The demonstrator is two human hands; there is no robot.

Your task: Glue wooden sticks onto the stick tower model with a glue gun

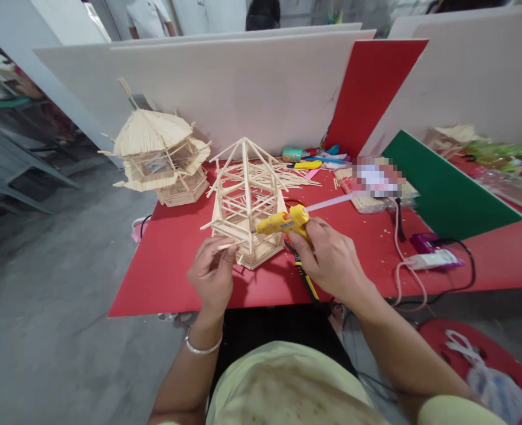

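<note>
My right hand [327, 254] is wrapped round a yellow hot glue gun [283, 221], its nozzle pointing left at the front of a small wooden stick frame. A clear glue stick [332, 202] juts from the gun's back. Between thumb and fingers, my left hand [212, 271] pinches a thin wooden stick [227, 245], just left of the nozzle. The open stick frame [247, 195], a pavilion shape with a pointed top, stands upright on the red table [167, 265]. Whether the nozzle touches the stick I cannot tell.
A finished-looking pavilion model [159, 153] stands back left. Loose sticks [265, 174] lie behind the frame. Pliers [307, 280] rest under my right hand. A power strip [436, 260] with cords, a green board [456, 195] and a red stool [469, 342] are at right.
</note>
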